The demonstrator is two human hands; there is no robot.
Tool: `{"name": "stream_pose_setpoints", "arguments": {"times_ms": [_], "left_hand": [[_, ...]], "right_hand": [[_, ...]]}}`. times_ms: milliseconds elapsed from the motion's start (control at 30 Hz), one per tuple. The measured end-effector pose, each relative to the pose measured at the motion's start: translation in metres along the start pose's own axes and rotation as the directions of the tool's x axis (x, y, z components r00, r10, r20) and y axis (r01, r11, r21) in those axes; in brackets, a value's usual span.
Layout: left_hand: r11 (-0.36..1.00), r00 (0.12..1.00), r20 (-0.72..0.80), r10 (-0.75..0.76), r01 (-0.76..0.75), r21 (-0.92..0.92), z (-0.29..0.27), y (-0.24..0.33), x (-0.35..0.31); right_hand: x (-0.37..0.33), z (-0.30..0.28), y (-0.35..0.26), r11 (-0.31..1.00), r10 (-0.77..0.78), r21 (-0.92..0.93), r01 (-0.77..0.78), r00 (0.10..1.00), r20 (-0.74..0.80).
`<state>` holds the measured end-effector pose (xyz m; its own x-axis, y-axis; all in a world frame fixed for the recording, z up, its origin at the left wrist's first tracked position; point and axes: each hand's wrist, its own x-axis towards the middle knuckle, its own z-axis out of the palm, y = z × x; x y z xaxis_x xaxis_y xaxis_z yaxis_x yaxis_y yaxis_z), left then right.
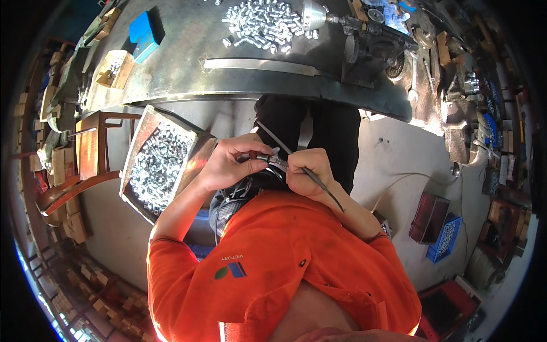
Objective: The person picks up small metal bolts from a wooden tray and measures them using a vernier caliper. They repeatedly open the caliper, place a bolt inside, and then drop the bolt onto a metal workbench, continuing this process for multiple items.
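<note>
Over my lap, my left hand [232, 162] pinches a small shiny metal fitting [264, 157] between thumb and fingers. Close beside it, my right hand [310, 171] is closed around a thin grey rod-like tool [275, 137], which could be a file. The tool slants across my fist, its tapered dark end sticking out toward my forearm. A bright metal piece [279, 162] lies between the two hands; whether it belongs to the fitting I cannot tell. To the left of my left hand stands a wooden box [194, 162] heaped with small metal fittings.
The metal workbench [171, 74] ahead bears a pile of fittings [265, 25], a flat metal strip [259, 65], a chucked machine [370, 40], a blue box [143, 37] and a small wooden tray [126, 77]. A wooden chair [88, 151] stands left; a blue crate [446, 239] sits right.
</note>
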<state>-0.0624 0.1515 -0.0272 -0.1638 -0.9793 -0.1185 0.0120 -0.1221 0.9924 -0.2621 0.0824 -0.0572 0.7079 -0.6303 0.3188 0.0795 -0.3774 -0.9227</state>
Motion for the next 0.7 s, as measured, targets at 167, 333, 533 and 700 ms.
{"name": "stream_pose_setpoints", "arguments": {"times_ms": [167, 333, 533, 700], "left_hand": [[0.999, 0.999, 0.030, -0.035, 0.034, 0.030, 0.002, 0.001, 0.005], [0.964, 0.962, -0.062, -0.265, 0.264, -0.027, 0.012, 0.005, 0.003], [0.948, 0.955, -0.028, -0.295, 0.289, -0.137, 0.013, -0.002, 0.003], [0.953, 0.981, -0.180, 0.076, -0.018, 0.302, -0.001, -0.008, 0.013]], "right_hand": [[0.002, 0.001, -0.003, 0.996, -0.068, -0.052, 0.068, 0.998, 0.009], [0.005, 0.003, -0.006, 0.963, -0.223, -0.163, 0.214, 0.974, -0.042], [0.003, 0.005, -0.001, 0.983, -0.141, -0.123, 0.135, 0.989, -0.042], [-0.003, -0.003, 0.001, 0.999, -0.042, -0.038, 0.039, 0.996, -0.082]]}}
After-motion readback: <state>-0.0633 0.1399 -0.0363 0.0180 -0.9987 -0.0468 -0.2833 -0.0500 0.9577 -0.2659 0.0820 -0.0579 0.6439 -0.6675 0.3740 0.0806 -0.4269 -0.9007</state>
